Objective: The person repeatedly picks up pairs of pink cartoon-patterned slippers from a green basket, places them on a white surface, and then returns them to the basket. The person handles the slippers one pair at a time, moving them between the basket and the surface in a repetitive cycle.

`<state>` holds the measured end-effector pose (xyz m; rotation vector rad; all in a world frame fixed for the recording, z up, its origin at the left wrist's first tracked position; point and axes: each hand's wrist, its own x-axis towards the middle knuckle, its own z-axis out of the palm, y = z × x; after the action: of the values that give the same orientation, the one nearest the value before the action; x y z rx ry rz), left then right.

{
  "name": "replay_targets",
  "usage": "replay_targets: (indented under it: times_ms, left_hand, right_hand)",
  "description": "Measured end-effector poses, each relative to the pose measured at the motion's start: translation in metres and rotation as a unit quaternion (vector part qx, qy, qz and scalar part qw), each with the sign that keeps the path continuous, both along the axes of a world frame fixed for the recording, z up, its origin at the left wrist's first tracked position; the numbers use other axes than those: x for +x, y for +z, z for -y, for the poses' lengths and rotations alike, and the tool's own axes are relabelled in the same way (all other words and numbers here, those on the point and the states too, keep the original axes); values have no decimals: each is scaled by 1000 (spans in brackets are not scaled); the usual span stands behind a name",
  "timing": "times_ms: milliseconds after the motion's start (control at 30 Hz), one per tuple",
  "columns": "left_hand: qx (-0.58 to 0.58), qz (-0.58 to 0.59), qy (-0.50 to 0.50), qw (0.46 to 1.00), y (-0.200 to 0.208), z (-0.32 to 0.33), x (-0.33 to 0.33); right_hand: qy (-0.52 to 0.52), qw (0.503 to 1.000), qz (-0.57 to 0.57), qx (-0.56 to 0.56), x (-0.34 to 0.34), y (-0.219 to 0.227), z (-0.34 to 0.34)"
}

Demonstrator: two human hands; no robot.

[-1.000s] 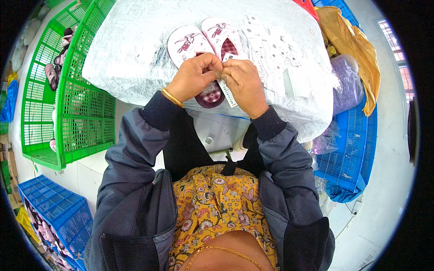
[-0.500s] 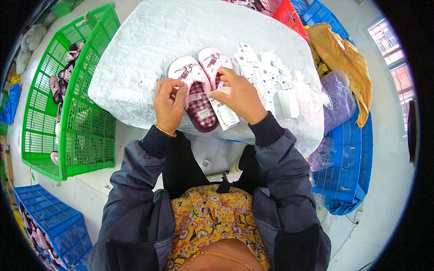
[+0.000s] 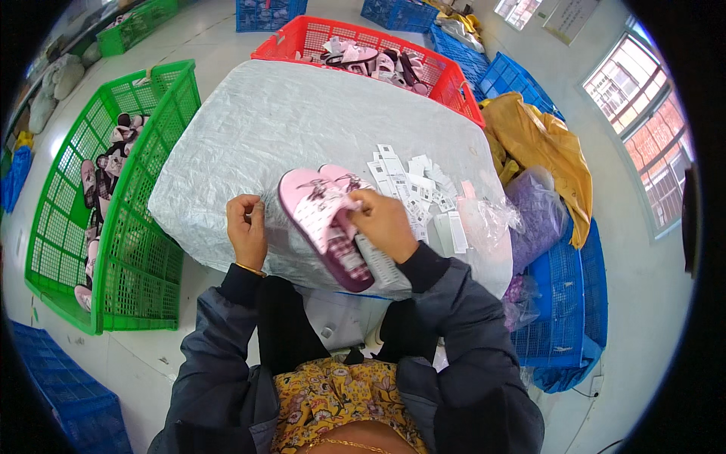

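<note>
A pair of pink slippers with dark red checked insoles is tilted up off the table's near part. My right hand (image 3: 384,225) grips the pair by the upper of the front slipper (image 3: 314,204), its thumb and fingers closed at the opening. Behind it the rear slipper (image 3: 342,175) shows only in part. A white printed tag (image 3: 380,261) hangs beside the soles, below my right hand. To the left of the pair, apart from it, my left hand (image 3: 247,231) hovers over the table with its fingers curled in a pinch; what they hold, if anything, is hidden.
Loose white tags (image 3: 397,178) lie on the plastic-covered table (image 3: 219,136), with clear plastic (image 3: 491,216) at its right. A red crate (image 3: 454,76) of slippers stands behind, a green crate (image 3: 144,227) of slippers at left. Blue crates (image 3: 560,303) and yellow cloth (image 3: 544,144) are at right.
My right hand has taken hold of the slippers and tilted them up. My left hand has left them and moved left. The view has tilted up, showing more of the red crate.
</note>
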<state>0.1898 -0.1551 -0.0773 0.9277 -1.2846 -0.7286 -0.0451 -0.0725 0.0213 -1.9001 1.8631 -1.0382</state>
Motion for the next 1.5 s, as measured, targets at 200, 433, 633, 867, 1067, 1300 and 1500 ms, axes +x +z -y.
replay_targets:
  times_ms: [200, 433, 633, 867, 1067, 1300, 1500]
  left_hand:
    - [26, 121, 7, 992, -12, 9, -5]
    - [-5, 148, 39, 988, -11, 5, 10]
    - [-61, 253, 39, 965, -7, 6, -8]
    - [29, 320, 43, 946, 7, 7, -9]
    - [107, 313, 41, 943, 3, 4, -4]
    - [203, 318, 15, 926, 28, 10, 1]
    - [264, 276, -129, 915, 50, 28, 5]
  right_hand:
    - [-150, 929, -293, -171, -157, 91, 126]
    - [-265, 849, -438, -132, -201, 159, 141]
    - [-50, 988, 107, -101, -148, 15, 146]
    - [184, 982, 5, 42, -116, 26, 223]
    - [283, 955, -54, 69, -109, 15, 274]
    - [350, 933, -56, 63, -24, -10, 279]
    - [181, 958, -162, 154, 69, -73, 264]
